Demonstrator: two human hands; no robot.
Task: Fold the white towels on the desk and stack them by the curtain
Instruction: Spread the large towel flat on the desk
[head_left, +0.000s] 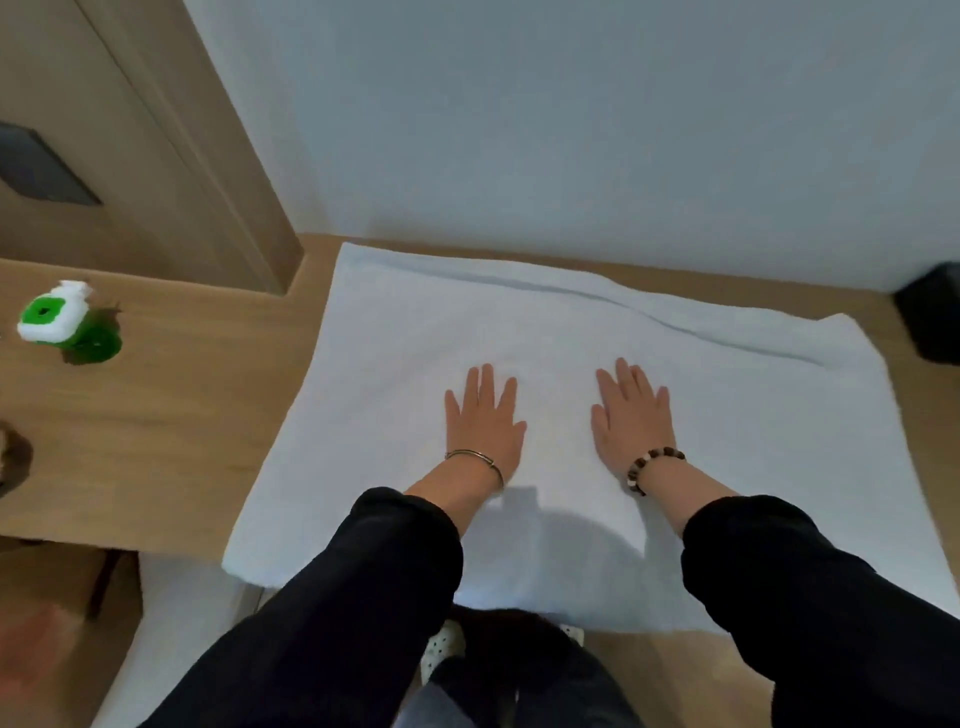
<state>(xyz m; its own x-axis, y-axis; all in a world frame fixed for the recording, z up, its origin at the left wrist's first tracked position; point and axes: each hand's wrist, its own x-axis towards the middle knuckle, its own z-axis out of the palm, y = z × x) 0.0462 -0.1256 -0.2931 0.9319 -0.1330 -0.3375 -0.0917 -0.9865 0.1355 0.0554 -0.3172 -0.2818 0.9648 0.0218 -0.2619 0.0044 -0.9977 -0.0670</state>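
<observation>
A large white towel (405, 338) lies spread over the wooden desk (171, 415), its near edge hanging past the desk front. A long crease runs across its far side. My left hand (485, 421) rests flat on the towel's middle with straight, spread fingers. My right hand (631, 418) lies flat beside it, a hand's width to the right, fingers straight too. Both arms wear black sleeves. No curtain is in view.
A green bottle with a white cap (65, 322) stands on the desk at the left. A wooden door or cabinet (119, 156) rises at the back left, a pale wall behind the desk. A black object (930, 317) sits at the right edge.
</observation>
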